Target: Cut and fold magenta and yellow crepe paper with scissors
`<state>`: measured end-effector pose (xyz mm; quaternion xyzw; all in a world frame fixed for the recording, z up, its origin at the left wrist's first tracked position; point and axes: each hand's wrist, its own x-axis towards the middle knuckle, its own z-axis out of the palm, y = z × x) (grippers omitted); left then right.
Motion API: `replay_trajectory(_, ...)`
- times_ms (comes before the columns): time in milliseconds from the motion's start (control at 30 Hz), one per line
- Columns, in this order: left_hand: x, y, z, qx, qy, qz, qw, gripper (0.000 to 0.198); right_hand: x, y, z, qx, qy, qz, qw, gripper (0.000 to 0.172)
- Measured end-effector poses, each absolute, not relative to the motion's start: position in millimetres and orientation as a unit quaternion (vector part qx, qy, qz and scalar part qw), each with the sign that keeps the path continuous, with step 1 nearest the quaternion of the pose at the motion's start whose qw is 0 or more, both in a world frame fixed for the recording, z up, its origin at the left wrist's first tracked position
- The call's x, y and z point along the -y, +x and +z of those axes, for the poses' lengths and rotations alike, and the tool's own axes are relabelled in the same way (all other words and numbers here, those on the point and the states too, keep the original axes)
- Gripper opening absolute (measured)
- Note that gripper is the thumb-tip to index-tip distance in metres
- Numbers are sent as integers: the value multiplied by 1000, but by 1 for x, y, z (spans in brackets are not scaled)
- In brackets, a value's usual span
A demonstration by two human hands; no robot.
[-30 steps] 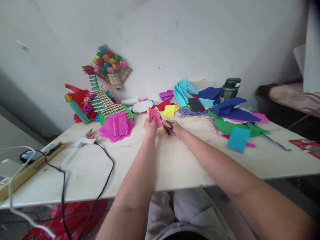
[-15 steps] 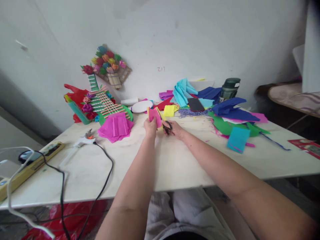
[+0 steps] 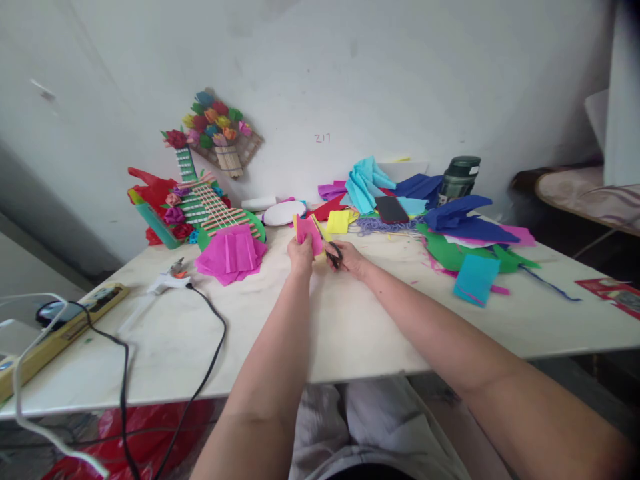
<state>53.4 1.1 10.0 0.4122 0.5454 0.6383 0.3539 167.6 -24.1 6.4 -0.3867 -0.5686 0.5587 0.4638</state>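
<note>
Pink and yellow paper (image 3: 306, 230) is pinched upright in my left hand (image 3: 301, 255), above the middle of the table. My right hand (image 3: 353, 260) grips black-handled scissors (image 3: 334, 255), with its fingers in the loops. The blades lie along the right side of the paper; how far they are apart is too small to tell. Behind the hands lies a yellow paper square (image 3: 339, 221). Left of them, a fanned stack of magenta paper (image 3: 233, 257) rests before a green paper guitar (image 3: 205, 207) trimmed with paper flowers.
A glue gun (image 3: 170, 279) with a black cord and a power strip (image 3: 95, 310) are at the left. Toward the back right are a phone (image 3: 391, 209), purple yarn (image 3: 380, 225), coloured paper (image 3: 465, 223) and a dark green bottle (image 3: 459, 179). A white oval (image 3: 285, 213) lies at the back.
Almost nothing differs. Both hands hold the same places, with the scissors still at the right side of the paper.
</note>
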Motion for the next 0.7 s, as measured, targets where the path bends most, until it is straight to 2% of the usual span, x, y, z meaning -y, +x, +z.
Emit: replay_trajectory(700,-2,53,10,-543,399,645,359,17,20,165,1,570,-375,558,472,27)
